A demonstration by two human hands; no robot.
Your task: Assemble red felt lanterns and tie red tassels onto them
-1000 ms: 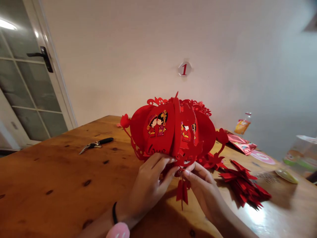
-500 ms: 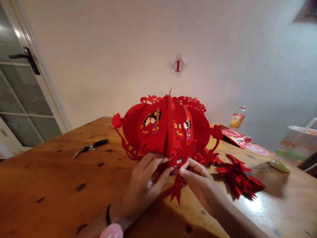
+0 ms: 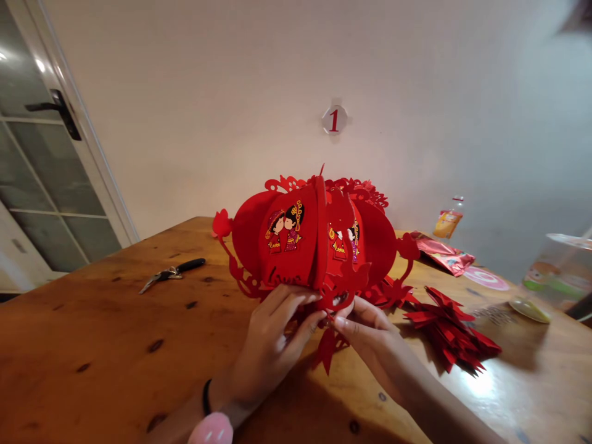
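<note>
A round red lantern (image 3: 291,237) with cut-out curls and printed kissing couples stands in front of me at the middle of the wooden table. My left hand (image 3: 277,333) is closed on its lower front edge, fingers on the panel and thumb below. My right hand (image 3: 370,330) pinches the lower edge just beside it, thumb and fingertips almost touching those of the left. A pointed red tail (image 3: 327,353) hangs under the fingertips. The exact small part between the fingertips is hidden.
On the wooden table (image 3: 115,357), keys with a black fob (image 3: 173,272) lie left. To the right are folded red pieces (image 3: 451,330), a red foil packet (image 3: 444,254), a round pink card (image 3: 485,277), a bottle (image 3: 449,219) and a clear plastic cup (image 3: 559,271).
The whole view has shifted slightly, so things sit a little further right. The hanging tail has swung a bit left. Both hands keep their hold at the lantern's lower edge.
</note>
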